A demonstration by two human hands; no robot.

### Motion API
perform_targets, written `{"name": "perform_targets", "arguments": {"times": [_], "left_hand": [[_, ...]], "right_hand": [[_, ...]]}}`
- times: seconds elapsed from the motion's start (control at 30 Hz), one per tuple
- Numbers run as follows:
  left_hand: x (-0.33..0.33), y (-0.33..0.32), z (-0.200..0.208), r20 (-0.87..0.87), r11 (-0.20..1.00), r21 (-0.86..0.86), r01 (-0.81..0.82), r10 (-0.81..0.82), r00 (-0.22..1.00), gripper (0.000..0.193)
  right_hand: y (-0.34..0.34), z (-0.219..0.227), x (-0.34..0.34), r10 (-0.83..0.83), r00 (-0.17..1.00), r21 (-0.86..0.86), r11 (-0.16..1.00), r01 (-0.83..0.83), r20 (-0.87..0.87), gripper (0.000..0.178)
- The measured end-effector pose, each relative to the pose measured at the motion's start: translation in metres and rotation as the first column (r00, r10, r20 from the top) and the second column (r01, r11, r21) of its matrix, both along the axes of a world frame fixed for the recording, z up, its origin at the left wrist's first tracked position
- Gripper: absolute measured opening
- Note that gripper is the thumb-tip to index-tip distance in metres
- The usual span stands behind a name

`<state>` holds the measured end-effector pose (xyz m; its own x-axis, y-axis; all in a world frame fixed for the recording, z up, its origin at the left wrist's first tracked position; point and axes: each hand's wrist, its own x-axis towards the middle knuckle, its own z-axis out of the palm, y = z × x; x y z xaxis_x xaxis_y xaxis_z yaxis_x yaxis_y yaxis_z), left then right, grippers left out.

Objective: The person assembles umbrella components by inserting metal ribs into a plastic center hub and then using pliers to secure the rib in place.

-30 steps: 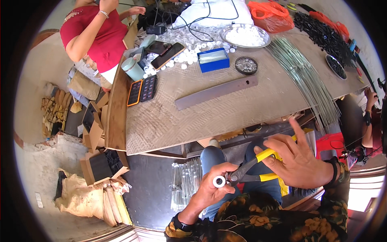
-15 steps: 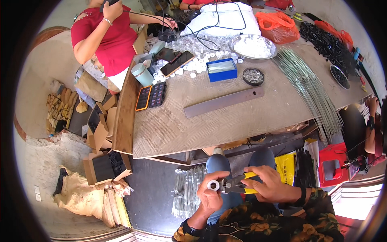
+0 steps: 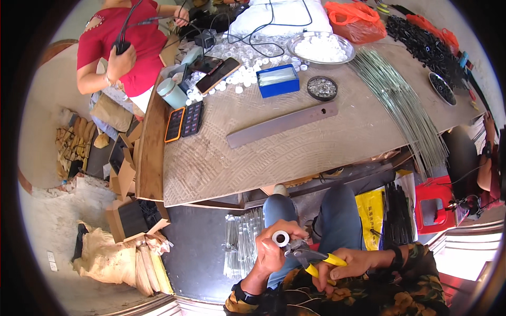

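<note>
Over my lap, my left hand [image 3: 270,256] is closed round a small white ring-shaped piece [image 3: 275,238], its round hole facing up. My right hand [image 3: 352,264] grips pliers [image 3: 303,252] with yellow handles, which slant down to the right and stand apart. The metal head of the pliers lies against the fingers of my left hand, beside the white piece. Whether the jaws bite on anything is hidden.
Ahead stands a table [image 3: 211,168] with a flat metal bar [image 3: 284,125], a blue box [image 3: 278,88] and long thin rods [image 3: 392,100]. A person in red [image 3: 124,47] is at the far left. Rod bundles [image 3: 240,245] and a red stool [image 3: 433,208] flank my legs.
My right hand has moved down, swinging the yellow handles from pointing right to pointing lower right. The view has shifted a little. The person in red has lowered a hand with a black object.
</note>
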<state>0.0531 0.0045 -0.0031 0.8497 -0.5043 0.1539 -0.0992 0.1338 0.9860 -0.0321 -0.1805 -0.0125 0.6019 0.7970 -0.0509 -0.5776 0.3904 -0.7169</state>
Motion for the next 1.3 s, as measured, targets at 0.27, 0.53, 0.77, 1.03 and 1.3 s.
{"name": "perform_targets", "arguments": {"times": [0.27, 0.53, 0.77, 1.03, 1.3], "left_hand": [[0.008, -0.008, -0.013, -0.065, 0.964, -0.157, -0.217, 0.209, 0.976, 0.055], [-0.006, 0.000, -0.025, -0.109, 0.921, -0.221, -0.322, 0.305, 0.946, 0.067], [-0.004, 0.017, -0.023, -0.128, 0.908, -0.083, -0.412, 0.400, 0.908, 0.062], [0.036, 0.041, -0.046, -0.231, 0.812, -0.312, -0.493, 0.438, 0.869, 0.065], [0.022, 0.040, -0.035, -0.221, 0.814, -0.346, -0.466, 0.412, 0.884, 0.057]], "right_hand": [[0.009, -0.005, 0.014, -0.025, 0.996, 0.030, 0.999, 0.028, -0.088, 0.025], [-0.007, -0.031, 0.019, -0.201, 0.576, -0.289, 0.708, 0.644, 0.792, 0.037], [0.001, -0.023, 0.012, -0.448, 0.871, -0.364, 0.791, 0.491, 0.200, 0.026], [0.024, -0.070, -0.001, -0.408, 0.889, -0.446, 0.769, 0.458, 0.208, 0.019], [0.037, -0.064, -0.017, -0.364, 0.910, -0.361, 0.836, 0.413, 0.198, 0.017]]}}
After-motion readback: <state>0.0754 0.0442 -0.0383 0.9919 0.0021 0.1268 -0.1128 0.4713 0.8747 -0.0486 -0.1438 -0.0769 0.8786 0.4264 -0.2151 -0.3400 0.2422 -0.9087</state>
